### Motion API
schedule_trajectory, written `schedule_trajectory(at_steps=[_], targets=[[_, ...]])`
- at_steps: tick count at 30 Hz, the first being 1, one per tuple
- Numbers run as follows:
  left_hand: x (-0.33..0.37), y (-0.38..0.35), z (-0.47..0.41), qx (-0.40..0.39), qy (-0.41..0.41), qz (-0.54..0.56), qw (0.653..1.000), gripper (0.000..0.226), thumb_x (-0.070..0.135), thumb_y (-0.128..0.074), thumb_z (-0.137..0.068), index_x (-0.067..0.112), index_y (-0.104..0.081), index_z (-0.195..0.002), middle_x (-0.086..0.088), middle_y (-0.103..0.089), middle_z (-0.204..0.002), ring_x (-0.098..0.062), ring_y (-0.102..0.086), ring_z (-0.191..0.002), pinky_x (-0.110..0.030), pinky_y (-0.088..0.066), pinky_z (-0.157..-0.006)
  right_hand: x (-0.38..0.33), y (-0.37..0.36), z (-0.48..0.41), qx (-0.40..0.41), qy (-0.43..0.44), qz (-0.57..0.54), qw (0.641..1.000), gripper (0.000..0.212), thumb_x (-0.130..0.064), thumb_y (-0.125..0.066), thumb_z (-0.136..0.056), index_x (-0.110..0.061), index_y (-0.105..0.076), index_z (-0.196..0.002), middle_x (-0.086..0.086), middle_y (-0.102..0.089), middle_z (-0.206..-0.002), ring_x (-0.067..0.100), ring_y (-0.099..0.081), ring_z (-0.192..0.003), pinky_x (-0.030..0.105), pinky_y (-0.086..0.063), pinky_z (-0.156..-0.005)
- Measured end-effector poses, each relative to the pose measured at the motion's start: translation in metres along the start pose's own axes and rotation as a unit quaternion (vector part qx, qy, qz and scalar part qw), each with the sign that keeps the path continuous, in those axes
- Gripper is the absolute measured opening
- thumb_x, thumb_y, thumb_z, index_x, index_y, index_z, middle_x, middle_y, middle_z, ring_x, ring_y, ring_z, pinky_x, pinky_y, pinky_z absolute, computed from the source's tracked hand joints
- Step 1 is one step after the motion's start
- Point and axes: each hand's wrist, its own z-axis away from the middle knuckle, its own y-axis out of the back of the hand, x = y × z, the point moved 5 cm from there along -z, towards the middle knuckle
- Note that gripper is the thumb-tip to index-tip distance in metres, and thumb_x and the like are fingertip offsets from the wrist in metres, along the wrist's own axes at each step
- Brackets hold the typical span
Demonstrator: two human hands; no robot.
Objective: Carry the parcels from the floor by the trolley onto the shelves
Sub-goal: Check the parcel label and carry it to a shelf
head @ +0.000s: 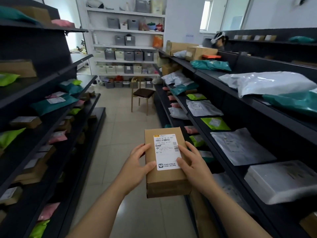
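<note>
Both hands, left hand point(137, 163) and right hand point(193, 162), grasp a labelled cardboard box point(165, 177) between parcel-laden dark shelves point(240, 107); a wooden chair point(142, 95) stands in the aisle ahead.

Just the one camera here, worn on the head, so there's no second view to overlap with. It looks forward and tilted down along an aisle, with the tiled floor point(120, 121) running up the middle of the frame. Dark shelving point(51, 78) fills the left edge and more dark shelves point(240, 93) fill the right, both bending outward from the wide-angle lens. Both forearms come in from the bottom edge, so the lower centre is very close to the lens. Far end, top centre: a white shelf unit point(125, 47) and a wooden chair point(142, 95), well away.
</note>
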Motion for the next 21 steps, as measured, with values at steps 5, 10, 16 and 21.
schedule_trajectory(at_steps=[5, 10, 16, 21], targets=[[-0.013, 0.025, -0.058, 0.011, 0.005, -0.001, 1.000, 0.063, 0.023, -0.065, -0.087, 0.033, -0.036, -0.143, 0.013, -0.033, -0.149, -0.009, -0.037, -0.133, -0.039, -0.045, -0.105, -0.008, -0.019, -0.064, -0.010, 0.009, -0.006, 1.000, 0.050, -0.028, -0.050, -0.095, -0.030, -0.036, -0.144, -0.015, -0.014, -0.156, -0.005, -0.021, -0.128, 0.019, -0.021, -0.101], [-0.027, 0.064, -0.128, 0.006, 0.008, -0.001, 1.000, 0.062, 0.022, -0.063, -0.089, 0.032, -0.036, -0.143, 0.013, -0.032, -0.150, -0.009, -0.036, -0.134, -0.037, -0.044, -0.105, -0.025, -0.046, -0.139, -0.012, 0.009, -0.014, 1.000, 0.050, -0.026, -0.050, -0.095, -0.027, -0.037, -0.144, -0.013, -0.014, -0.156, 0.004, -0.022, -0.139, 0.018, -0.020, -0.103], [-0.035, 0.125, -0.225, 0.010, -0.007, -0.014, 1.000, 0.061, 0.021, -0.062, -0.090, 0.029, -0.036, -0.145, 0.013, -0.032, -0.150, -0.008, -0.035, -0.134, -0.032, -0.042, -0.105, -0.056, -0.082, -0.245, 0.000, 0.011, -0.021, 1.000, 0.050, -0.028, -0.050, -0.095, -0.027, -0.037, -0.144, -0.015, -0.015, -0.156, 0.004, -0.021, -0.139, 0.019, -0.020, -0.105], [-0.050, 0.164, -0.300, 0.006, -0.009, -0.017, 1.000, 0.060, 0.021, -0.060, -0.091, 0.031, -0.035, -0.145, 0.013, -0.028, -0.152, -0.011, -0.032, -0.137, -0.032, -0.041, -0.103, -0.070, -0.111, -0.323, 0.011, 0.016, -0.031, 0.999, 0.050, -0.028, -0.050, -0.095, -0.027, -0.037, -0.143, -0.013, -0.015, -0.157, 0.006, -0.021, -0.141, 0.021, -0.022, -0.106]])
